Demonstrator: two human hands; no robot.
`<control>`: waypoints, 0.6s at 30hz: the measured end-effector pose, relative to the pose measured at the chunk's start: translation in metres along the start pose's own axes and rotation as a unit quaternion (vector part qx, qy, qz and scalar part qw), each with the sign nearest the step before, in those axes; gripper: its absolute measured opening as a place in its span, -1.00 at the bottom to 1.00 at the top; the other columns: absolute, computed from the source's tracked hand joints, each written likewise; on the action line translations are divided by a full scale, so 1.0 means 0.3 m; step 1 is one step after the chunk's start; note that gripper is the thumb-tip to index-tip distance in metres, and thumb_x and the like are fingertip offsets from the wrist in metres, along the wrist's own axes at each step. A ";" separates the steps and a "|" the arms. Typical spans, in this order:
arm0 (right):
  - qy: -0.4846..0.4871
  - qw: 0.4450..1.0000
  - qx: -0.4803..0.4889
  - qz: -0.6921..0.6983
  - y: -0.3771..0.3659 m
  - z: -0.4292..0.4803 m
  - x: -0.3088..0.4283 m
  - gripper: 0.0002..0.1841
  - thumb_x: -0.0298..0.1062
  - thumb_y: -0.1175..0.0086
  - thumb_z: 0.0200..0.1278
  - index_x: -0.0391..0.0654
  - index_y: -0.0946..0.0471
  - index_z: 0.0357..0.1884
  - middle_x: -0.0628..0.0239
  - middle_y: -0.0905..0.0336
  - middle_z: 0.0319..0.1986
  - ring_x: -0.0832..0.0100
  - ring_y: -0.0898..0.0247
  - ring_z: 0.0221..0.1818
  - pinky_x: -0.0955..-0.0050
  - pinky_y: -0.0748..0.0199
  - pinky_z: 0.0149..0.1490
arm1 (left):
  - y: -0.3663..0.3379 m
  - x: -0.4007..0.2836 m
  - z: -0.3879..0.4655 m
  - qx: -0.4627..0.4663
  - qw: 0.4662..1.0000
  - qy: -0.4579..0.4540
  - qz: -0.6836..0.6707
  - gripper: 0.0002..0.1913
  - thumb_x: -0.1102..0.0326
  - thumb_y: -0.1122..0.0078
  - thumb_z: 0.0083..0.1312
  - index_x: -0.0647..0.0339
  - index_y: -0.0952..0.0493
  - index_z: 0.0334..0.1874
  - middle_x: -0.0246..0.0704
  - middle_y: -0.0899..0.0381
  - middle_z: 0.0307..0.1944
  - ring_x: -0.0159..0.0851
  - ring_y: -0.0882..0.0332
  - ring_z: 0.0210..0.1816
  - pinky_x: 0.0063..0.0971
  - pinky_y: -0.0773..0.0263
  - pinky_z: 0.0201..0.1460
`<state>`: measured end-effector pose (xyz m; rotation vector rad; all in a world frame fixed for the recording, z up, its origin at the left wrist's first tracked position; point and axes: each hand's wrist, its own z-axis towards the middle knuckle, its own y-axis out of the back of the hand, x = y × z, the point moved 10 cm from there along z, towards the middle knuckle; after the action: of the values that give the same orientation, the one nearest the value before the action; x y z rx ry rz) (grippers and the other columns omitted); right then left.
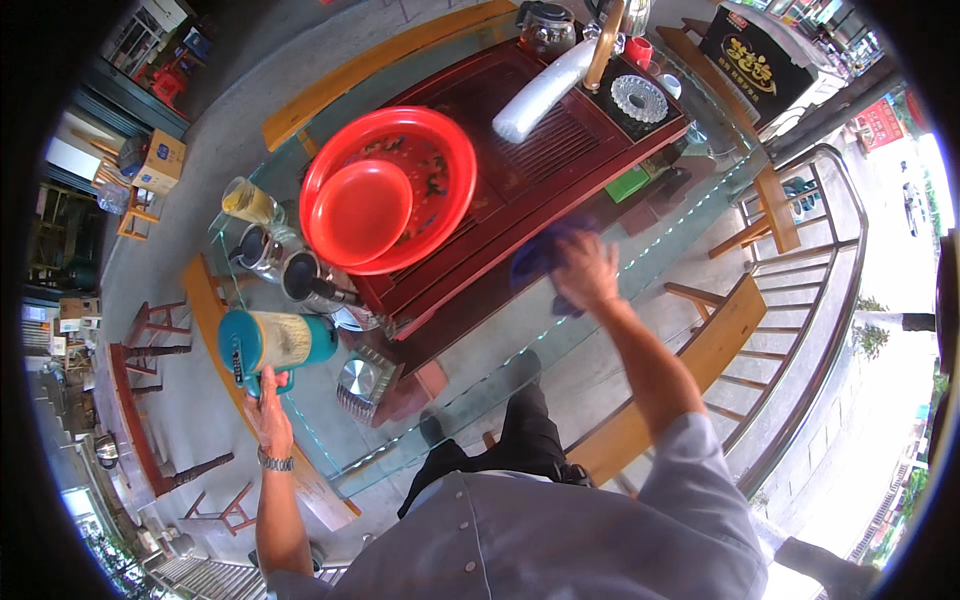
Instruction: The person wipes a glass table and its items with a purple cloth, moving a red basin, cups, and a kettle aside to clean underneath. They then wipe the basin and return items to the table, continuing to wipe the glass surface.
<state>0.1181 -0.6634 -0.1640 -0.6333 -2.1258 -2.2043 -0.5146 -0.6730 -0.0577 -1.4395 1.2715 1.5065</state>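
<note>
My left hand point(271, 409) holds the handle of a teal plastic jug point(281, 347) with a patterned pale band, above the glass table's left end. My right hand point(589, 271), blurred, is on a dark blue-purple cloth point(553, 255) beside the front edge of the dark red wooden tea tray point(480, 255). A large red plastic basin point(463, 176) with a floral pattern inside rests on the tray's left part, with a smaller red basin point(364, 214) in it. Across the tray's right part lies a plastic-wrapped roll point(541, 94), close to a cut-glass ashtray point(639, 99).
Glass pitchers point(262, 250) and a black-handled pot point(304, 277) stand left of the basin. A square glass ashtray point(367, 382) sits near the jug. A glass teapot point(547, 34) and red cup point(638, 51) are at the back. Wooden benches point(720, 330) surround the table point(465, 420).
</note>
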 end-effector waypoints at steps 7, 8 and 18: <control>-0.227 0.971 -0.015 -0.070 0.271 0.236 -0.815 -0.34 -0.03 -0.07 0.29 0.11 -0.44 0.46 0.21 -0.30 0.50 0.07 -0.14 0.56 -0.25 0.04 0.56 | 0.056 0.015 -0.052 -0.049 0.993 -0.042 0.101 -0.67 0.18 -0.31 0.50 0.24 -0.55 0.15 -0.44 -0.60 -0.07 -0.48 -0.51 -0.09 -0.48 -0.39 0.13; -0.234 0.969 -0.026 -0.075 0.282 0.242 -0.866 -0.34 -0.02 -0.05 0.30 0.10 -0.43 0.47 0.18 -0.30 0.49 0.04 -0.17 0.54 -0.22 -0.02 0.55 | 0.065 0.035 -0.082 -0.062 0.994 -0.045 0.078 -0.57 0.17 -0.31 0.50 0.27 -0.46 0.26 -0.37 -0.57 0.04 -0.42 -0.52 0.00 -0.45 -0.40 0.20; 0.334 0.940 0.050 0.050 -0.034 -0.341 0.312 -0.28 -0.08 -0.37 -0.07 0.06 -0.61 0.28 0.15 -0.36 0.34 -0.16 -0.13 0.46 -0.25 -0.04 0.55 | -0.382 0.211 -0.584 0.027 0.983 0.037 0.177 -0.56 0.34 -0.31 0.46 0.30 -0.44 0.31 -0.21 -0.49 0.20 -0.25 -0.49 0.19 -0.32 -0.48 0.24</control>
<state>0.0009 -0.7363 -0.1456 0.0306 -1.7751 -1.8662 -0.3628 -0.8153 -0.1248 -1.2925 1.6685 1.6413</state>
